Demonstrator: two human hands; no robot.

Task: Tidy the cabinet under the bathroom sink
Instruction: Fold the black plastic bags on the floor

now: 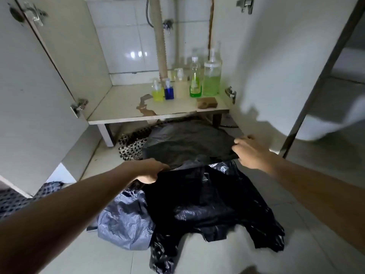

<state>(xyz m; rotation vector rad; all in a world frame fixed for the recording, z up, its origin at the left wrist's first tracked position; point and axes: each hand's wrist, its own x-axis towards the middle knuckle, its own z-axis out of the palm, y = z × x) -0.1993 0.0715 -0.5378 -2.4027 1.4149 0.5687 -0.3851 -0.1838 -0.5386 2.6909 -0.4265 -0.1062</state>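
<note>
A black plastic bag [187, 143] is stretched flat in front of the open cabinet, just above the floor. My left hand [152, 170] pinches its near left corner and my right hand [250, 151] pinches its near right corner. Below it, more crumpled black bags [213, 204] and a grey-blue bag [122, 220] lie piled on the tiled floor. On the cabinet shelf [122, 107] stand several bottles: a small yellow one [157, 91], a blue one [168, 89], a beige one [180, 84], a green one [195, 82] and a large green pump bottle [212, 76].
A brown sponge [207, 102] lies on the shelf's right front. A ribbed drain hose [161, 38] runs down the middle. Both cabinet doors [33, 91] stand open. A black-and-white woven mat [130, 147] lies under the shelf edge; a patterned cloth [17, 200] lies at the left.
</note>
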